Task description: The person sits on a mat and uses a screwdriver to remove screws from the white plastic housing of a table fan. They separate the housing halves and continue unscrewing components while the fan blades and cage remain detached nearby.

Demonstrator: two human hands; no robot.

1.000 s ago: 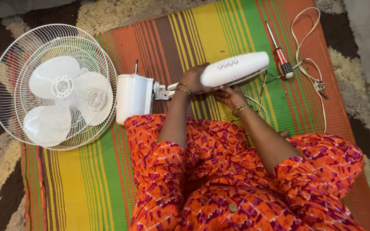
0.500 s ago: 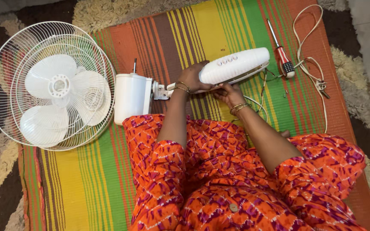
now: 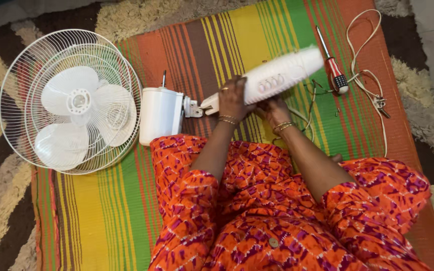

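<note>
Left hand (image 3: 233,98) closed around long white plastic fan base housing (image 3: 277,75), fingers wrapped over near end; right hand (image 3: 272,108) gripping from beneath. Housing raised at centre, tilted, above striped woven mat (image 3: 101,211). White caged fan head (image 3: 71,100) at left; red-handled screwdriver (image 3: 332,62) just right.

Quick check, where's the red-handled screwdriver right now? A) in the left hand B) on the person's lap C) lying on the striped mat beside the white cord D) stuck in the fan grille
C: the red-handled screwdriver lies on the striped mat next to the white cord, apart from both hands, which are on the white control housing.
</note>
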